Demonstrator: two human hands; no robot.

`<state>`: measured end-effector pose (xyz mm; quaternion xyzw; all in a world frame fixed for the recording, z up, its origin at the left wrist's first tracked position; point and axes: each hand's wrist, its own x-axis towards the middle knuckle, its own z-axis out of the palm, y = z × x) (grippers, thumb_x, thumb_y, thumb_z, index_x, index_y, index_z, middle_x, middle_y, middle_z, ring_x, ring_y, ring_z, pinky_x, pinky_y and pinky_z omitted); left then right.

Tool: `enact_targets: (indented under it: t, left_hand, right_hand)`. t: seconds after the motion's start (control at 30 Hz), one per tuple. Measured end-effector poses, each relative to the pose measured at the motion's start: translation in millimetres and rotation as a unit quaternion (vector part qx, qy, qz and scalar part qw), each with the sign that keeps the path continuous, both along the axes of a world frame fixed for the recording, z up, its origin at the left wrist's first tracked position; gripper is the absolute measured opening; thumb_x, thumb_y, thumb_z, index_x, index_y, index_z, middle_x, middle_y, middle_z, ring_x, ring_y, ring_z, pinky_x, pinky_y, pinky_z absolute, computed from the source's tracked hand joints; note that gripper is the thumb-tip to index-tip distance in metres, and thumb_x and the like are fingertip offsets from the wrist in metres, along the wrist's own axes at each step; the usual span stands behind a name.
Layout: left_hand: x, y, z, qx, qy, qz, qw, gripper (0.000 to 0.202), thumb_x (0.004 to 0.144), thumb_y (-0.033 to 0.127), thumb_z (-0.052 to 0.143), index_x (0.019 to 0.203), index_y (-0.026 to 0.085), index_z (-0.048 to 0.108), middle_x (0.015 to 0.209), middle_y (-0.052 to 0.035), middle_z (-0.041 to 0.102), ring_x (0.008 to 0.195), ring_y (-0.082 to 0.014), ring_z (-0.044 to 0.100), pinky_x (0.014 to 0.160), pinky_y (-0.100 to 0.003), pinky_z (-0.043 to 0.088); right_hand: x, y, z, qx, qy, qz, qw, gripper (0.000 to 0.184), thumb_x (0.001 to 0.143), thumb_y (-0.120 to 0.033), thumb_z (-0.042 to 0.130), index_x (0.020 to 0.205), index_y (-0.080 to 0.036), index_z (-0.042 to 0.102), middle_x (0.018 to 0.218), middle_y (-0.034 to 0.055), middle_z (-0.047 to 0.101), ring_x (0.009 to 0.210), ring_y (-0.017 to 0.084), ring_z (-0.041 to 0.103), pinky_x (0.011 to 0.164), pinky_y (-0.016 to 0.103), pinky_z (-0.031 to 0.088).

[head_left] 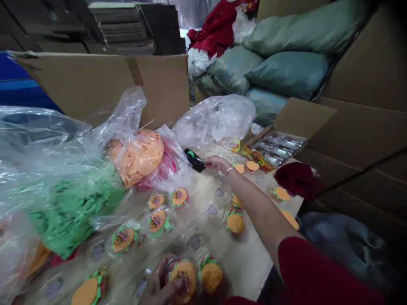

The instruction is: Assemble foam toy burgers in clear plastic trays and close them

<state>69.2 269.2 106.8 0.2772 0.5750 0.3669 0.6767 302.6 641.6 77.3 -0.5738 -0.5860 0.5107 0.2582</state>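
Note:
At the bottom, my left hand (165, 286) grips a toy burger (183, 281) in a clear plastic case, thumb across the label on its orange bun. My right hand (218, 164) stretches far forward to a black tape dispenser (193, 159) with a green core. Its fingers are pinched at the dispenser's near end, where the tape comes off; the thin tape itself is hard to see. Beside my left hand lies an unlabelled toy burger (211, 276). Several labelled burgers in clear cases, such as one cased burger (158, 222), lie across the table (241, 258).
Clear bags with green pieces (76, 207) and orange pieces (136, 156) cover the left side. An open carton (276, 146) of clear plastic packs stands at the back right, near a dark red cloth (295, 180). Large cardboard boxes (359, 140) and stuffed sacks (289, 74) rise behind.

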Motion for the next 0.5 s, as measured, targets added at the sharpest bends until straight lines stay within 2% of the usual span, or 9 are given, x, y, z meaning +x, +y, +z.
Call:
enact_targets:
  t: [0.1,0.2,0.37,0.5]
  left_hand:
    - [6.6,5.0,4.1,-0.018,-0.047,0.020,0.999,0.049,0.054,0.047,0.082,0.094,0.027,0.062,0.082,-0.0010,0.066,0.078,-0.0218,0.062,0.071,-0.033,0.050]
    - [11.1,14.9,8.4,-0.021,-0.098,0.031,0.994,0.044,0.059,0.037,0.082,0.096,0.023,0.063,0.084,-0.0010,0.066,0.077,-0.0191,0.063,0.070,-0.030,0.050]
    - [11.9,37.2,21.0,-0.019,-0.171,0.057,0.983,0.035,0.063,0.028,0.080,0.093,0.018,0.065,0.089,-0.0017,0.067,0.077,-0.0159,0.063,0.071,-0.028,0.052]
    - [7.7,45.6,36.1,-0.016,-0.172,0.097,0.980,0.032,0.064,0.025,0.079,0.091,0.016,0.065,0.088,-0.0029,0.068,0.075,-0.0157,0.064,0.067,-0.027,0.054]
  right_hand:
    - [11.2,-11.0,-8.1,-0.017,0.028,0.000,0.999,0.010,0.078,-0.014,0.063,0.071,-0.013,0.056,0.065,0.0037,0.063,0.064,0.013,0.061,0.064,0.023,0.050]
    - [7.5,-14.5,-9.5,-0.017,0.023,-0.016,0.999,0.015,0.078,-0.013,0.063,0.066,-0.014,0.054,0.064,0.0023,0.064,0.063,0.011,0.062,0.065,0.021,0.050]
    - [-8.5,-16.3,-3.0,0.001,-0.044,-0.057,0.997,0.019,0.081,-0.016,0.062,0.064,-0.014,0.055,0.060,-0.0002,0.062,0.061,0.011,0.059,0.063,0.022,0.048]
    - [-9.3,-27.4,9.2,0.025,-0.093,-0.080,0.992,0.018,0.083,-0.016,0.057,0.065,-0.010,0.057,0.068,0.0033,0.063,0.071,0.010,0.059,0.071,0.021,0.043]
